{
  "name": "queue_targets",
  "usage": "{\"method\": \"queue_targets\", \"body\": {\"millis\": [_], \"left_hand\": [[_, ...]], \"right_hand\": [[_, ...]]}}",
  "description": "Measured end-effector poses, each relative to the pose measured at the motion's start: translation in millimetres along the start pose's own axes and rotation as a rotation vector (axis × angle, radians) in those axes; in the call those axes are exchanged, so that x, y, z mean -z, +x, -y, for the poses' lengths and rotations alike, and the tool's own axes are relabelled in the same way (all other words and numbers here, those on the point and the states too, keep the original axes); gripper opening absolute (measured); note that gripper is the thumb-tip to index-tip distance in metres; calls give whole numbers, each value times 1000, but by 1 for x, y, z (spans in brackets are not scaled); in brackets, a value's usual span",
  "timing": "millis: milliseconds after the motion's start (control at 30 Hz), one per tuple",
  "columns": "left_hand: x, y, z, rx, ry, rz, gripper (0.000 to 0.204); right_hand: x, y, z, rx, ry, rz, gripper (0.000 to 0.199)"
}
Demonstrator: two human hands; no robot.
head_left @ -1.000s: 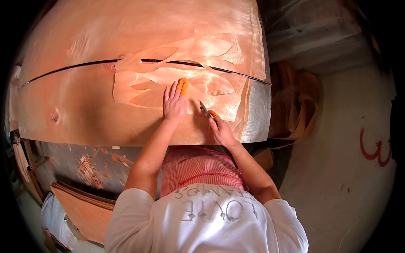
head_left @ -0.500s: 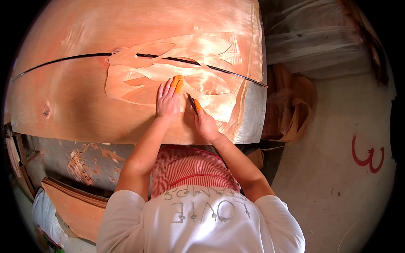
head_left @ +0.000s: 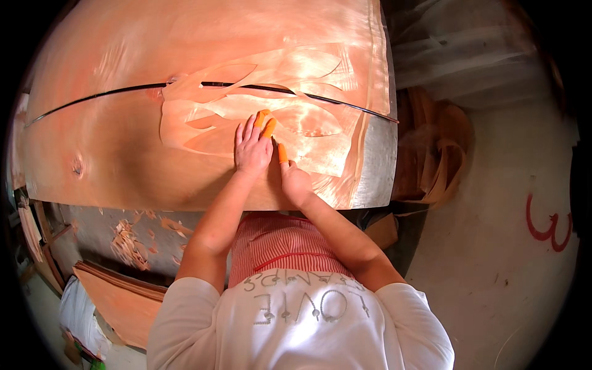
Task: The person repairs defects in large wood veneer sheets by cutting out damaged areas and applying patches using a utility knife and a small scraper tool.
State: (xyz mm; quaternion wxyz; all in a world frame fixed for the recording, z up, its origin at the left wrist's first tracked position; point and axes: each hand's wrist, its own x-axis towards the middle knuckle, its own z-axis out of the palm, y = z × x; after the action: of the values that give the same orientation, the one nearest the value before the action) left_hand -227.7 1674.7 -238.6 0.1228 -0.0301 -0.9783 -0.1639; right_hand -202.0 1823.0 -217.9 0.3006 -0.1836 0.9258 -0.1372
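Observation:
A thin wood veneer piece (head_left: 324, 159) with leaf-shaped cuts lies on a larger veneer sheet (head_left: 117, 176). My left hand (head_left: 251, 150) rests flat on the piece's near edge, fingers stretched away from me, two of them in orange finger covers. Close to its right, my right hand (head_left: 296, 184) is closed round a slim knife (head_left: 275, 141). Only a little of the dark blade shows, near my left fingers; the handle is hidden in my grip. The right index finger, in an orange cover, points along the knife.
A narrow black strip (head_left: 132, 89) lies across the sheet and partly under the cut piece. Bare metal tabletop (head_left: 375, 163) shows at the right. Curled veneer offcuts (head_left: 435, 139) are heaped beyond it. Below left are scraps (head_left: 128, 246) and stacked sheets (head_left: 126, 305).
My right hand has shifted left, closer to my left hand, and less of the blade shows. My left hand stays in place on the veneer. The whole view has shifted slightly.

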Motion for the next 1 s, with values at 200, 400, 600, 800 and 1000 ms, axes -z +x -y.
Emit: {"method": "queue_targets", "body": {"millis": [200, 400, 600, 800, 1000], "left_hand": [[-1, 1, -2, 7, -26, 22, 52], [0, 3, -5, 14, -6, 71, 58], [1, 4, -4, 4, 0, 63, 57], [3, 3, -2, 24, -16, 79, 57], [5, 2, 1, 57, -51, 66, 57]], "right_hand": [[3, -28, -32, 62, -45, 70, 43], [34, -40, -113, 276, -172, 111, 29], [105, -20, -177, 407, -382, 354, 20], [155, -7, -220, 557, -597, 426, 21], [151, -14, -162, 586, -267, 149, 36]]}}
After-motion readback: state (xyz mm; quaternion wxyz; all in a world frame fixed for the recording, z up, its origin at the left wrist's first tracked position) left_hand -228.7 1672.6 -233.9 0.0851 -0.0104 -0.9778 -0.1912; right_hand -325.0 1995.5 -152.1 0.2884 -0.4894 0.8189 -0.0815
